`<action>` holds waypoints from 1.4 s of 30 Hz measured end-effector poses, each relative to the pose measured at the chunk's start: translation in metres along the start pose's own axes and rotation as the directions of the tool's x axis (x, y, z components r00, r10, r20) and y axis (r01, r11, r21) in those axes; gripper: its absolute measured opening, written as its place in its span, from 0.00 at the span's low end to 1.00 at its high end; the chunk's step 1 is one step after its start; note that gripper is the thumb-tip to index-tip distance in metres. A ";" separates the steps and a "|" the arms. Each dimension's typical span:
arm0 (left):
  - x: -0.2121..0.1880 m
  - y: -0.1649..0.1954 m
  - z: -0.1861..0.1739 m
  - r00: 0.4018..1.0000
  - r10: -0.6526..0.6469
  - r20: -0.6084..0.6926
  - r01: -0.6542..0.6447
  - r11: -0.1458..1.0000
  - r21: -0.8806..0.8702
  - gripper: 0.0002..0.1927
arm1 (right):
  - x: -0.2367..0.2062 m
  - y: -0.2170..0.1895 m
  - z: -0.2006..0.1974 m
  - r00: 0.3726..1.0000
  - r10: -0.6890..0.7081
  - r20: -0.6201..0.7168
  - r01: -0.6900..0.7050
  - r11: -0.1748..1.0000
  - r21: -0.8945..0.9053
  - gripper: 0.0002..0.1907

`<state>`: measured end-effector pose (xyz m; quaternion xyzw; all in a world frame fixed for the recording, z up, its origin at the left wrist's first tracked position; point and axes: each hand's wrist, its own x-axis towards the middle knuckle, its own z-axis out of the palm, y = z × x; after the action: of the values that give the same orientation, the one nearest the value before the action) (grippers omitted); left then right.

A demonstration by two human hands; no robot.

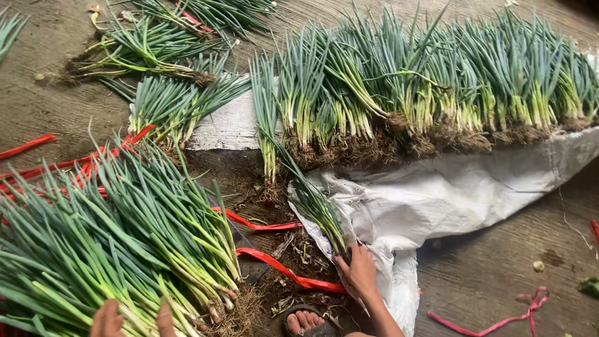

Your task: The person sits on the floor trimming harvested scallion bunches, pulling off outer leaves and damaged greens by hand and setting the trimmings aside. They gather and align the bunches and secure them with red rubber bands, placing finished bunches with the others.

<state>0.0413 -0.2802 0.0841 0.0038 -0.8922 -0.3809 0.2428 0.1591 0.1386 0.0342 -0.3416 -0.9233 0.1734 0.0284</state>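
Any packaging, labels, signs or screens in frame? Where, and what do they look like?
No labels, signs or screens.
White sack: woven plastic, crumpled flat on the floor from centre to right, under the long onion row; right hand rests on its left edge.
Red ties: loose plastic strips on the floor, centre and left, beside the onion bundle that the left hand touches.
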 end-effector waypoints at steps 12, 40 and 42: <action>-0.006 0.020 0.053 0.889 -0.146 0.435 0.344 0.839 -0.421 0.29 | 0.012 -0.001 0.018 0.960 -0.205 0.189 0.066 0.826 0.560 0.24; -0.101 0.059 0.146 -0.062 -0.047 0.997 0.907 0.414 0.076 0.31 | -0.025 -0.099 0.048 0.597 -0.257 0.760 -0.792 -0.039 0.610 0.23; -0.102 0.057 0.146 -0.058 -0.030 0.998 0.950 0.306 0.064 0.28 | -0.021 -0.096 0.050 0.603 -0.300 0.740 -0.775 -0.001 0.632 0.23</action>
<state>0.0775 -0.1207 -0.0073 0.0740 -0.4897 -0.6746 -0.5474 0.1070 0.0415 0.0212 -0.2994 -0.3645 0.8683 -0.1535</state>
